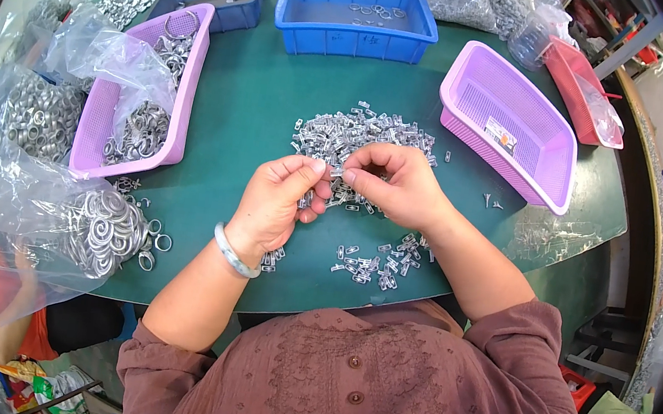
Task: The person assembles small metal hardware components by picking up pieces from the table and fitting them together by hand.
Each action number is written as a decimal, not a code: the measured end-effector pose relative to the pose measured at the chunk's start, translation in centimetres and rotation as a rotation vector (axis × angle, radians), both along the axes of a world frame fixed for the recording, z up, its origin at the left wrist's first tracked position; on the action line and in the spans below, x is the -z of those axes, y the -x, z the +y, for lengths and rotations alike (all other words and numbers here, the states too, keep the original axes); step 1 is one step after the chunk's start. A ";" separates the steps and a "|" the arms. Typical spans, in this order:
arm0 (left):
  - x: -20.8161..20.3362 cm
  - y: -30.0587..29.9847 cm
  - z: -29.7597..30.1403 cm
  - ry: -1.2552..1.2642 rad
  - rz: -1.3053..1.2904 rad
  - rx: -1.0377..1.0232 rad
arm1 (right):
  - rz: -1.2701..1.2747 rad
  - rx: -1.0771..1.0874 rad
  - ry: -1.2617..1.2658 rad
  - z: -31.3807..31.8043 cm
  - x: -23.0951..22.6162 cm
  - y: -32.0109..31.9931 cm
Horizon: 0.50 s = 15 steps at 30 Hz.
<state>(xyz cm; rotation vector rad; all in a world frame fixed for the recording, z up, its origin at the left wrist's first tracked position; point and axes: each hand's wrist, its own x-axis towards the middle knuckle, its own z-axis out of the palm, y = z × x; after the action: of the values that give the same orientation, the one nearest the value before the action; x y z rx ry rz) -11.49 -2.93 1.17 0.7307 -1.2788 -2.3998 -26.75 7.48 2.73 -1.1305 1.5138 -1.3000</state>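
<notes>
A large pile of small silver metal pieces (383, 130), each with a slot-like opening, lies on the green table in front of me. Over its near edge, my left hand (283, 196) and my right hand (401, 187) meet. A small metal piece (337, 172) is pinched between thumb and fingers of both hands, mostly covered by the fingertips. More pieces show by the curled lower fingers of my left hand; whether they are held or lie behind is unclear. A smaller group of the same pieces (381, 265) lies below my right hand, and a few more sit beside my left wrist.
On the left stand a purple basket (185, 116) with metal rings and clear bags of rings (42, 114). Two blue bins (352, 46) are at the back. A purple basket (490, 85) and a red basket (563, 70) stand right. A person in orange (38, 336) sits lower left.
</notes>
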 end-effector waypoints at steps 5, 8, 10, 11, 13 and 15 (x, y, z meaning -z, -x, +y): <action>-0.2 0.0 -0.1 -0.046 -0.004 0.022 | 0.050 0.032 0.066 0.0 0.5 0.0; -0.1 0.0 -0.1 -0.035 -0.014 0.038 | 0.233 0.025 0.201 0.0 0.7 0.0; 0.1 0.0 -0.1 -0.038 0.002 0.036 | 0.322 0.024 0.239 -0.1 0.6 0.0; 0.0 0.0 -0.1 -0.038 0.002 0.036 | 0.322 0.024 0.239 -0.1 0.6 0.0; 0.0 0.0 0.0 -0.039 -0.007 0.020 | 0.380 0.028 0.277 0.0 0.6 0.0; 0.0 0.0 0.0 -0.037 -0.001 0.019 | 0.399 0.027 0.292 -0.1 0.7 0.0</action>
<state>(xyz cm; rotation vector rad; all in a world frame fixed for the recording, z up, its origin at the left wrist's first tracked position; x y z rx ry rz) -11.53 -2.92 1.15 0.7339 -1.2505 -2.4446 -26.75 7.42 2.04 -1.6389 1.6584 -1.4043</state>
